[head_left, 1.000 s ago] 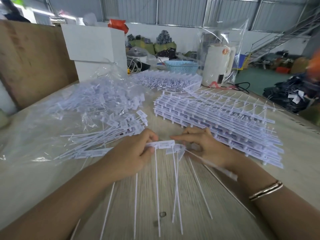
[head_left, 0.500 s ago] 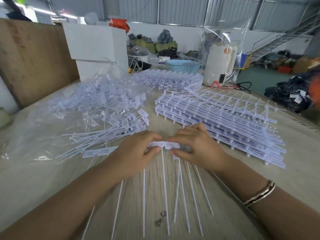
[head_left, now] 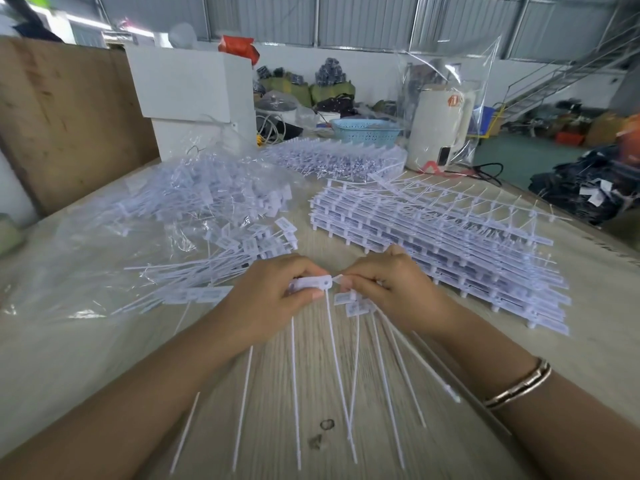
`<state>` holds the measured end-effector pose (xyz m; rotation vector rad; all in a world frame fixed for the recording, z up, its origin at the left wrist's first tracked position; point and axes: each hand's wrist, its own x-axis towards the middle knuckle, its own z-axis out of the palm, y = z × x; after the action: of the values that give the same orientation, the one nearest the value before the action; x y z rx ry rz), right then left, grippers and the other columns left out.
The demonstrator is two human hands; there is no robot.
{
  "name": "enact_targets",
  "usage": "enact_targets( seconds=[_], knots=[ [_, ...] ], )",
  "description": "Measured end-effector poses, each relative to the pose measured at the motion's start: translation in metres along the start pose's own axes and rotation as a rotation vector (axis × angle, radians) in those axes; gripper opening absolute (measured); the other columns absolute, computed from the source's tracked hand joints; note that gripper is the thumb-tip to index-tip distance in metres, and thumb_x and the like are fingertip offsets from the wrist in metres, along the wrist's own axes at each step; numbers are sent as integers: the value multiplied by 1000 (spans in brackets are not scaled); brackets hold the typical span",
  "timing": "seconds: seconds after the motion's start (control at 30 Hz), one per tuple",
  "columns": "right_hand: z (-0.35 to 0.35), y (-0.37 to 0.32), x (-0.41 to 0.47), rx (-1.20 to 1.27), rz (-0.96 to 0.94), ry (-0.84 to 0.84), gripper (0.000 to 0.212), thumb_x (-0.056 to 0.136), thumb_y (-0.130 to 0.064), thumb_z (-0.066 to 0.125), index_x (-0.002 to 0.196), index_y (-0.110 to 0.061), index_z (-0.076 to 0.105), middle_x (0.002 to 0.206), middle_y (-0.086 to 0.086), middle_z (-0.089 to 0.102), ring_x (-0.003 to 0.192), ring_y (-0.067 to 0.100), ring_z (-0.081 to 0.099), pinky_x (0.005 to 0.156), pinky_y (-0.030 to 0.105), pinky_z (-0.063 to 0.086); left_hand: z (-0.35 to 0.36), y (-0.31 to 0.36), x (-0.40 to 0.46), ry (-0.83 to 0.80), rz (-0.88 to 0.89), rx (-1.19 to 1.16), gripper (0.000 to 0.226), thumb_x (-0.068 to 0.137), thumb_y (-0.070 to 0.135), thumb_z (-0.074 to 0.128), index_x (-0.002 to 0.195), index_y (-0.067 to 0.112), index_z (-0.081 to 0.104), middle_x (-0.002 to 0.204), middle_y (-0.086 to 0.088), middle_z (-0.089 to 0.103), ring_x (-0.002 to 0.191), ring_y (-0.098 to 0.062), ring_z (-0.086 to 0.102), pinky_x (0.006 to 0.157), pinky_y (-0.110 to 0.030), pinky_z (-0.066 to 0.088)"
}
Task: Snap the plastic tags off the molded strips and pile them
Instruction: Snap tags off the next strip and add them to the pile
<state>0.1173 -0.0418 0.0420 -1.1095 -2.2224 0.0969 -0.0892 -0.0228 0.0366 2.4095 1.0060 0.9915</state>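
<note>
Left hand (head_left: 273, 299) and right hand (head_left: 391, 289), each grip pinching one white tag strip (head_left: 313, 283) above the surface (head_left: 69, 358); snapped tags (head_left: 221, 216) piled left on clear plastic; stacked molded strips (head_left: 450, 244) right; blue basket (head_left: 363, 133), white kettle (head_left: 438, 126) behind.

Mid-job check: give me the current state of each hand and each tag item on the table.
Left hand: pinching the white plastic tag strip.
Right hand: pinching the same strip's other end.
Stack of white molded strips: unsnapped, right side.
Loose snapped white tags: piled left, on clear plastic sheet.
</note>
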Motion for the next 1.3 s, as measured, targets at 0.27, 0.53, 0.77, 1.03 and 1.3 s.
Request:
enact_targets(
  seconds=[0.27,0.53,0.77,1.03,1.3],
  knots=[
    [-17,2,-2,400,120,-14,18,86,-12,62,91,2,73,81,13,70,75,29,64,71,36,50,-1,5,0,-40,51,-115,20,89,21,62,105,33,64,93,18,66,87,1,60,75,-15,44],
    [-36,14,-8,716,254,3,17,80,-19,59,75,-11,74,74,2,72,72,13,67,72,19,50,-9,8,-5,-86,44,-345,19,88,35,54,105,37,62,99,16,67,94,-3,63,84,-19,47],
    [-13,25,-9,-12,91,-44,16,78,-26,74,91,-16,75,83,-9,69,69,-2,58,68,10,40,1,11,-4,2,82,-74,24,88,23,62,112,28,63,98,16,65,91,2,59,78,-13,43],
    [-3,12,-6,-161,-31,46,35,85,-39,61,112,-17,69,95,-2,67,74,0,50,73,33,43,7,9,-6,99,-64,-34,35,84,29,64,116,25,50,94,9,57,91,-7,57,82,-30,47],
    [14,-6,2,-262,-349,154,21,83,-18,69,103,-15,73,87,-2,72,71,19,65,60,34,48,5,6,-5,-41,-54,-40,37,87,37,59,121,27,47,101,20,55,95,7,54,82,-10,41]
  ],
)
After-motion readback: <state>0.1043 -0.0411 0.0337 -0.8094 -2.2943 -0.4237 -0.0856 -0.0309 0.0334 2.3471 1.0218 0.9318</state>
